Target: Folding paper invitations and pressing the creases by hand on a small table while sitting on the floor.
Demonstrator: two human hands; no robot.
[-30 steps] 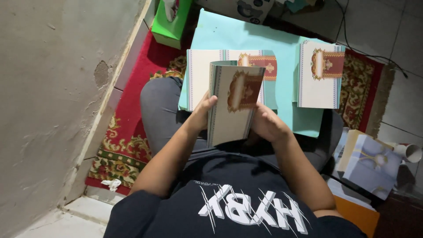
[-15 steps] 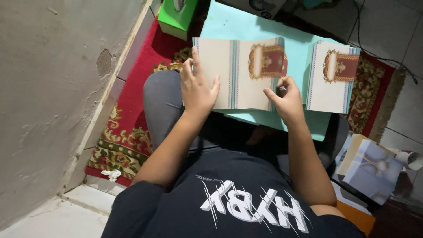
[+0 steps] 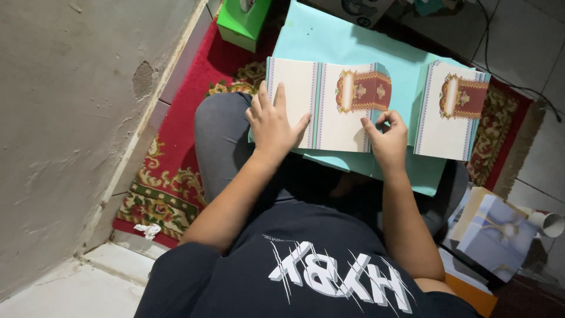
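Head view: an unfolded card sheet (image 3: pixel 329 106), white with striped borders and a maroon ornamental panel, is laid across a pale turquoise board (image 3: pixel 353 47) resting on the seated person's lap. The left hand (image 3: pixel 273 121) is pressed flat and open on the sheet's left panel, grasping nothing. The right hand (image 3: pixel 385 138) is closed at the fingertips on the sheet's lower right edge, thumb and forefinger pinching the card near a fold. A second, similar card (image 3: pixel 450 112) is seen just beside it on the same board.

A skewed or torn fold is judged possible if the pinched edge is pulled while the flat hand slips on the smooth card; the neighbouring card could also be nudged off the board, which overhangs the knee.

A green box (image 3: pixel 242 23) stands on the red patterned rug (image 3: pixel 176 159); its contents cannot be told. A pale blue gift box (image 3: pixel 494 232) sits closed at the right.
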